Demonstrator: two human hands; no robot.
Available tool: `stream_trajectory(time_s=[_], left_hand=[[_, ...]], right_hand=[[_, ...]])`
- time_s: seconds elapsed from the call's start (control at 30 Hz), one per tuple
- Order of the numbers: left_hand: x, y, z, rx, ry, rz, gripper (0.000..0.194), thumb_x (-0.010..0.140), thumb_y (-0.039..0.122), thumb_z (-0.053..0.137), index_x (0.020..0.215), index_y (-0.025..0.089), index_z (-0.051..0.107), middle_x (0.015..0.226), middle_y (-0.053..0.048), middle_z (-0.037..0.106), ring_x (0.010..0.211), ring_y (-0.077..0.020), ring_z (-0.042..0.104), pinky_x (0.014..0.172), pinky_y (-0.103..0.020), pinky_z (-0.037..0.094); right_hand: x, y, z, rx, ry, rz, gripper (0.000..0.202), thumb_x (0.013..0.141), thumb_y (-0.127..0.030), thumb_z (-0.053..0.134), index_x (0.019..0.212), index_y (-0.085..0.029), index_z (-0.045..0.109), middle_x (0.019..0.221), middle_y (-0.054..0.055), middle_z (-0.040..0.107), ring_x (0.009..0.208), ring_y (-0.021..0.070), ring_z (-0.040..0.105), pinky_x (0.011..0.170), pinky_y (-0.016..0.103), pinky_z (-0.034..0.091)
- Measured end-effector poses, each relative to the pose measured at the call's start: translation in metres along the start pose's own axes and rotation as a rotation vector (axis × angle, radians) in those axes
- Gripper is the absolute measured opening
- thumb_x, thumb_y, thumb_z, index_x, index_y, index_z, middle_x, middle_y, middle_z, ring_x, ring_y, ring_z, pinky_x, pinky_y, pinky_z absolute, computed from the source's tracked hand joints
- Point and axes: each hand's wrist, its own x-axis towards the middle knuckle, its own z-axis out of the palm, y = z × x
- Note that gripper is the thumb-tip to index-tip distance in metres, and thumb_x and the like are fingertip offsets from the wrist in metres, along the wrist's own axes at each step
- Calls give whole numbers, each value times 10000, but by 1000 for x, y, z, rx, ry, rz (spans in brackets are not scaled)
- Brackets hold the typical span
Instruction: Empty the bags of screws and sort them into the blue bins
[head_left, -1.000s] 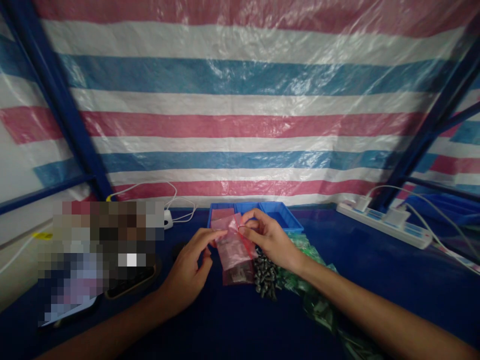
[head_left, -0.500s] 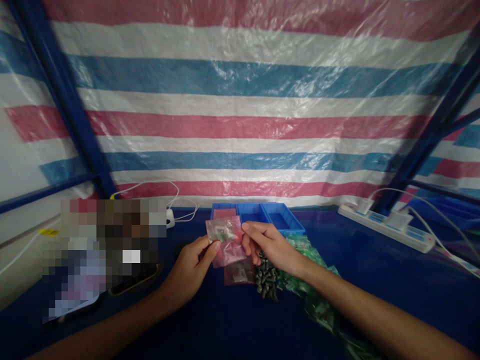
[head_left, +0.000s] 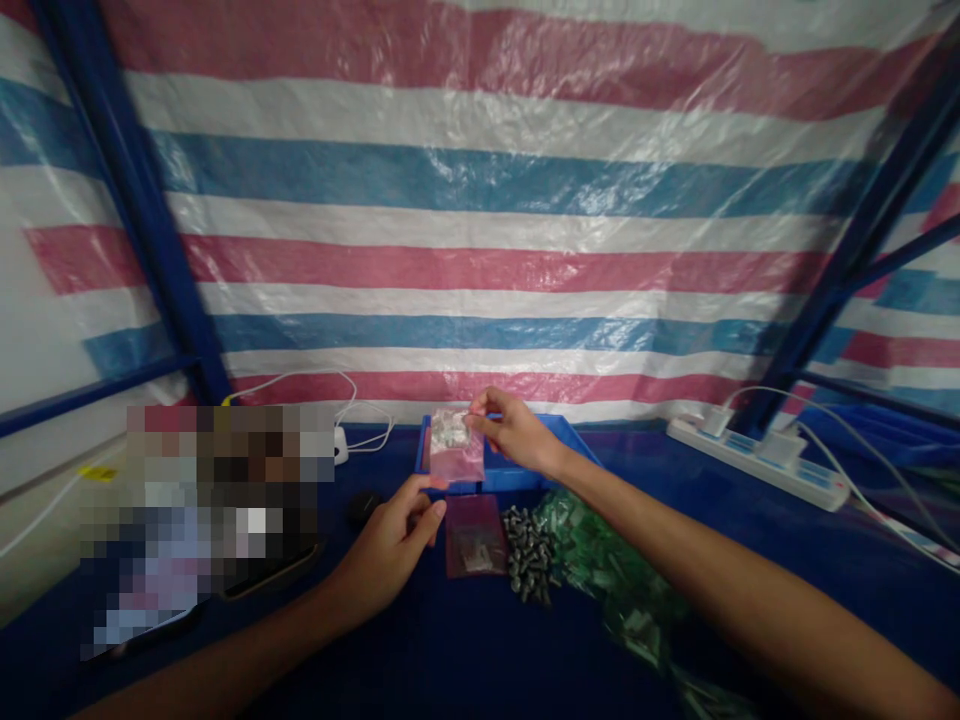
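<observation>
A small pink zip bag [head_left: 456, 462] with small pale pieces inside hangs from my right hand [head_left: 517, 430], which pinches its upper right side. It is in front of the left part of the blue divided tray [head_left: 525, 475]. Below the bag's lower left edge, my left hand [head_left: 394, 535] has thumb and index finger apart and holds nothing; its fingertip is close to the bag, and contact is hard to judge. A second pink bag [head_left: 471, 525] lies flat on the blue table, to the right of my left hand. Beside it sits a pile of dark metal screws [head_left: 529, 560].
Green plastic bags [head_left: 592, 545] with small parts are heaped under my right forearm. A white power strip [head_left: 757, 465] with plugs lies at the right. At the left are a black rounded object [head_left: 364, 506], a white charger [head_left: 340, 445] with cable, and a blurred-out area.
My right hand has taken the pink bag and moved it up and away, toward the tray. My left hand has let go of it. The bag lying on the table is now more exposed.
</observation>
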Motion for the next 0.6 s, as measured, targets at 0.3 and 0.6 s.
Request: stream_trajectory(time_s=[0.3,0.6], left_hand=[[-3,-5,-3,280,177,128,413,1050,296,497,1459,251,463,1083,-43,649,960,-219,644,920,-391,517],[-1,-12,-5,641,187,240,553,1058,303,502,1599,294,384,1640,-100,422,1530,-353,319,1175,-617,358]], right_hand=[[46,32,14,-176,-59,203,242,919,-130,702,863,-216,483,609,-46,611,424,125,593,355,212,460],[38,25,7,-422,-13,-66,560,696,-228,953,1164,-191,649,1142,64,645,1002,223,650,868,353,542]])
